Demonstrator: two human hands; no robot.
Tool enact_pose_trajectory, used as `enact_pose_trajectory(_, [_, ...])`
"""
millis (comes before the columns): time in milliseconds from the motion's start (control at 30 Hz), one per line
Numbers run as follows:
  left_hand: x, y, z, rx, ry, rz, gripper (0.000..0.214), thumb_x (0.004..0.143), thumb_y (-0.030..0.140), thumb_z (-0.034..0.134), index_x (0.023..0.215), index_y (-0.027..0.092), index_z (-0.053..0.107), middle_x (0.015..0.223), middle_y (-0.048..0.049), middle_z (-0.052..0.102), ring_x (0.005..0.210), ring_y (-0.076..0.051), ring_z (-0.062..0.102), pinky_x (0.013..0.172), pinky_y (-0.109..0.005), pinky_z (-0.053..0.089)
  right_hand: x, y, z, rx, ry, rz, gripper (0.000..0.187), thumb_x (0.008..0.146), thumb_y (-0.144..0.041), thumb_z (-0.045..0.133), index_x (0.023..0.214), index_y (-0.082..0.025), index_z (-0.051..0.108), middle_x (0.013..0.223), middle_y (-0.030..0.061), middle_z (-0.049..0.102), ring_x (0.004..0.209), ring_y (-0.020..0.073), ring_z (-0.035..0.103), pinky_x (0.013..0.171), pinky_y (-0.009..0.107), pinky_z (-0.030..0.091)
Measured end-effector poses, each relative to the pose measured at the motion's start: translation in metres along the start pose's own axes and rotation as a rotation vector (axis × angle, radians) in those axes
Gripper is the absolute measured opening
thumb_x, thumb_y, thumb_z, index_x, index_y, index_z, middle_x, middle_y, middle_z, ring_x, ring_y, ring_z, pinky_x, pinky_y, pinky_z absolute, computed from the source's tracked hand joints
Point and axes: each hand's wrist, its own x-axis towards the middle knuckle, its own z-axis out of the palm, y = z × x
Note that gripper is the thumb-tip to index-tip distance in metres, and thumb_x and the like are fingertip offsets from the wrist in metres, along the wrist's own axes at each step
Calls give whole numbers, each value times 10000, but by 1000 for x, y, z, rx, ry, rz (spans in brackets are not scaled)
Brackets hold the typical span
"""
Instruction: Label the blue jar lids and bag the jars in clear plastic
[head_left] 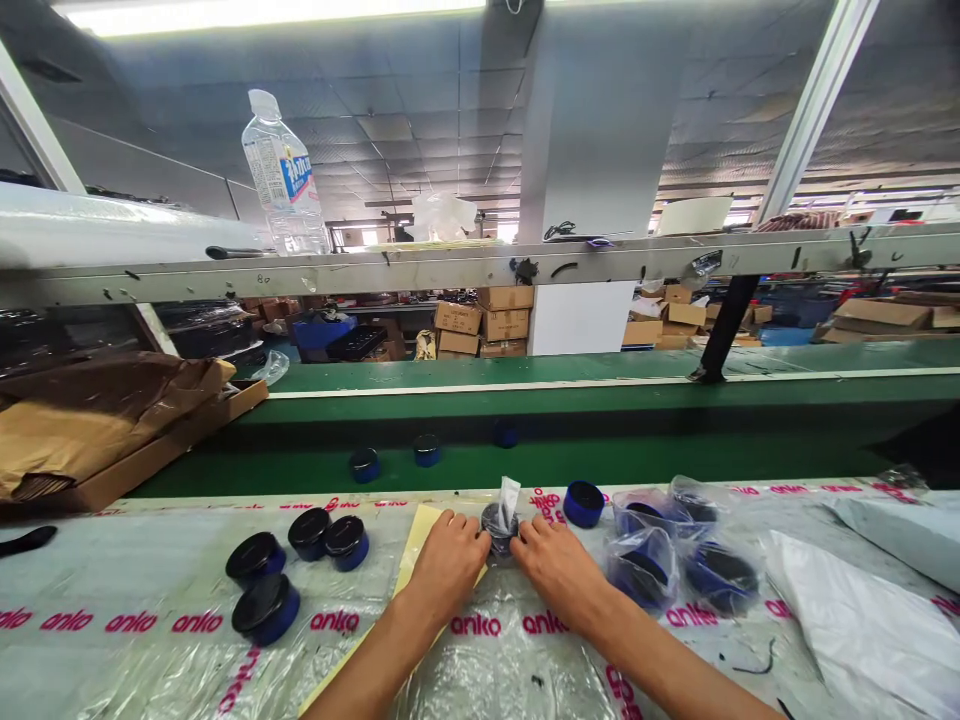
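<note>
Between my hands on the table sits a small round dark piece (499, 520), with a white strip (509, 494) standing up from its top. The fingers of my left hand (450, 550) are curled against its left side. From the right, my right hand (553, 560) grips it with bent fingers. Under my left hand lies a yellow sheet (420, 530). Just right of the piece stands a round blue-and-black cap-like piece (583, 503). Further right, several similar pieces are in clear plastic bags (643, 568). Several unbagged ones (266, 608) stand at the left.
Beyond the table runs a green conveyor belt (645, 450) carrying several blue-and-black pieces (365, 464). A cardboard tray with brown paper (112, 425) is at the left. White bags (862, 610) lie at the right. A metal rail (420, 267) crosses above, holding a water bottle (283, 180).
</note>
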Motion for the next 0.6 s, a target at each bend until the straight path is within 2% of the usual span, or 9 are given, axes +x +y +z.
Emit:
enact_pose_trajectory(167, [3, 0, 4, 0, 10, -78, 187, 933, 104, 521, 980, 170, 689, 994, -94, 722, 977, -259, 661, 899, -397, 440, 1, 2, -1, 14, -5, 13, 141, 908, -80, 598, 948, -173, 696, 975, 118, 709, 959, 280, 638, 747, 366, 489])
enact_pose_trajectory(367, [8, -3, -4, -53, 61, -226, 239, 969, 151, 463, 958, 188, 698, 985, -82, 732, 980, -255, 669, 935, -420, 431, 3, 14, -4, 46, 25, 182, 175, 935, -84, 564, 1029, -183, 673, 1047, 107, 707, 992, 261, 647, 763, 339, 488])
enact_pose_trajectory(433, [9, -5, -7, -78, 67, -233, 265, 978, 164, 443, 956, 190, 705, 990, -85, 734, 987, -258, 668, 954, -433, 427, 5, 15, -4, 57, 23, 212, 190, 948, -86, 544, 1050, -186, 669, 1075, 103, 706, 1005, 252, 649, 776, 331, 493])
enact_pose_trajectory(600, [13, -2, -4, -148, 25, -177, 218, 929, 154, 511, 911, 186, 726, 997, -80, 735, 1021, -253, 660, 983, -417, 423, 11, 11, 1, 91, -33, 205, 199, 929, -63, 547, 1019, -168, 690, 1057, 115, 722, 1017, 259, 654, 793, 326, 499])
